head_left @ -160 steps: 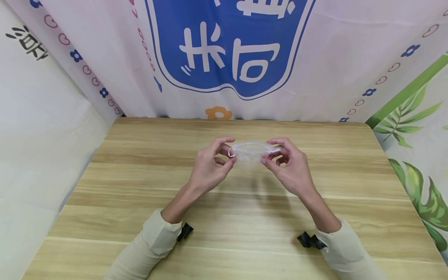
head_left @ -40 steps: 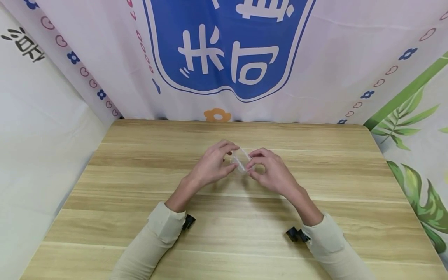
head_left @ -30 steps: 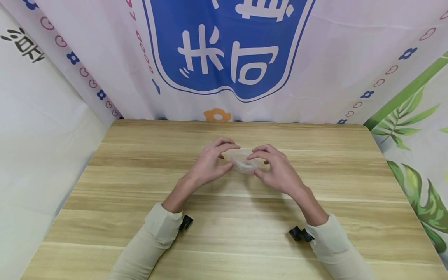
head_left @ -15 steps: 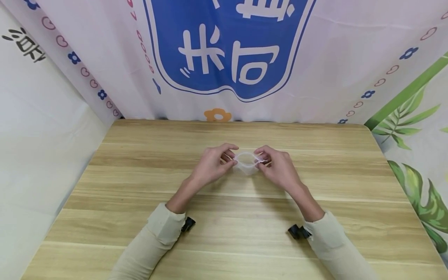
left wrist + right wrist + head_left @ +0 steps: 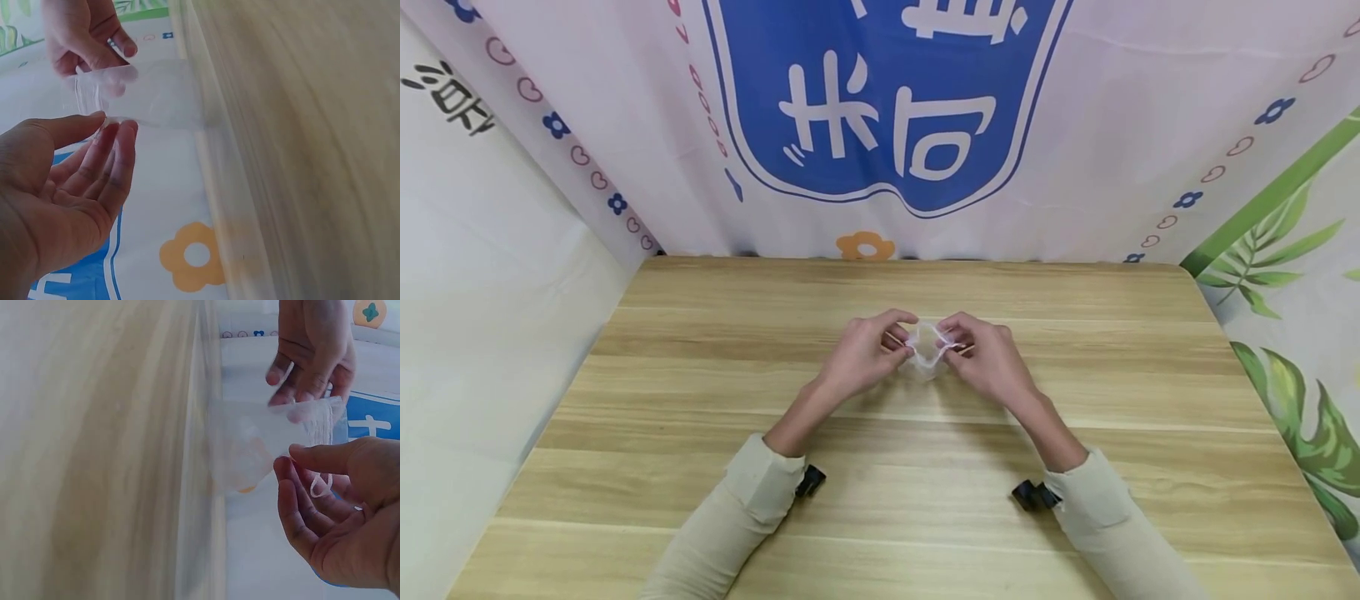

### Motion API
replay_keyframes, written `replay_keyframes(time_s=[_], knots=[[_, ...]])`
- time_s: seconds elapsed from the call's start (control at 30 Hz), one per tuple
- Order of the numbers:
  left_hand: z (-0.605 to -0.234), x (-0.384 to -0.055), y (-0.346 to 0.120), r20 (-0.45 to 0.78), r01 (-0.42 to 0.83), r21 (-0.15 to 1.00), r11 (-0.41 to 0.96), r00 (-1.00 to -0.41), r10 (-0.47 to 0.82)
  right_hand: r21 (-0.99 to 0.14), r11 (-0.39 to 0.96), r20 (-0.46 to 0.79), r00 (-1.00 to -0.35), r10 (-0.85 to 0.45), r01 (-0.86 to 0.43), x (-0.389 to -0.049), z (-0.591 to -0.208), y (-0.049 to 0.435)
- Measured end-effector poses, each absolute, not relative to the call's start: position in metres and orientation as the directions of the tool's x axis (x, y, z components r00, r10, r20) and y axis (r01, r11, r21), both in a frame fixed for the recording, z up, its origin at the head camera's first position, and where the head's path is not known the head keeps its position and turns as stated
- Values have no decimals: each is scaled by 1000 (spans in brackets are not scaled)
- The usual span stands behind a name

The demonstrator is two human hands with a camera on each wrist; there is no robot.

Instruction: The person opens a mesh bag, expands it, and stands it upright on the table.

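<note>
A small see-through plastic drawstring bag (image 5: 927, 367) is held up between my two hands, its mouth spread into a rounded diamond. My left hand (image 5: 863, 354) pinches the left side of the rim between thumb and fingers. On the opposite side, my right hand (image 5: 991, 358) pinches the rim the same way. In the right wrist view the bag (image 5: 240, 447) hangs from the fingers, and a white string loop (image 5: 322, 487) sticks out by the right fingers. The left wrist view shows the gathered rim of the bag (image 5: 156, 94) at the left thumb tip.
A wood-grain table (image 5: 880, 500) spreads under both forearms. Behind it hangs a white printed curtain (image 5: 1120, 167) with a blue badge. Black devices (image 5: 810, 482) sit at the cuffs of the light sleeves. A leaf-patterned cloth (image 5: 1285, 258) borders the right side.
Earlier the hands stood farther apart, then came together over the tilted bag. The right fingers briefly loosened and took the rim again. Since half a second ago, the mouth has become narrower and taller.
</note>
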State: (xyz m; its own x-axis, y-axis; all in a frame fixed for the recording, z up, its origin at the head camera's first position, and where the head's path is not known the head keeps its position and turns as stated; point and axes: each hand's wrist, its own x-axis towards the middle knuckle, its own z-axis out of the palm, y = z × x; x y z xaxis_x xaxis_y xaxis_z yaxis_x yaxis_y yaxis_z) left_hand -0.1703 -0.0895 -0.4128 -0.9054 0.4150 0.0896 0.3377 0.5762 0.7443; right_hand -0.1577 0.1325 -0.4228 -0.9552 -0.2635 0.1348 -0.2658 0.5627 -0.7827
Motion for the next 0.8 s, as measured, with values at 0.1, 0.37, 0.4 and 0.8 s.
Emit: replay_keyframes(time_s=[0.1,0.37,0.4,0.8], knots=[[-413,-170,-95,82,321,759,567,-911,405,-780,572,119,-958,-260,-252,-157,-421,137],[-416,-172,-102,39,277,753,596,-924,380,-753,620,79,-966,-247,-221,-158,-425,147],[-416,-172,-101,33,272,751,602,-926,377,-750,624,78,-966,-245,-219,-158,-427,147],[-419,-175,-88,-1,220,762,609,-940,341,-779,587,64,-959,-275,-220,-161,-435,138]])
